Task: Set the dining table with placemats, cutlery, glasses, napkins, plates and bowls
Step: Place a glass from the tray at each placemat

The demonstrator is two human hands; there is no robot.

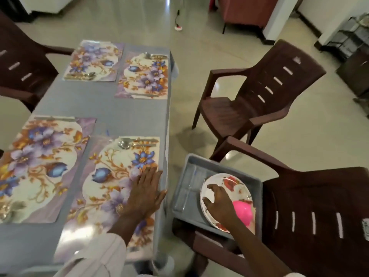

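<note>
Several floral placemats lie on the grey table (103, 108). My left hand (144, 192) rests flat, fingers apart, on the nearest placemat (111, 176), which carries a fork and spoon (135, 142) at its far end. My right hand (217, 200) lies on a stack of flowered plates (235, 184) inside a grey tray (191, 172) on a brown chair; its fingers curl over the top plate's left rim. A pink bowl (242, 210) sits on the plates beside that hand. Cutlery also lies on the other placemats (143, 76).
The tray sits on a brown plastic chair (319, 206) right of the table. A second chair (259, 86) stands further back, a third (18, 62) at the far left. Clear glasses (187, 188) lie in the tray's left part.
</note>
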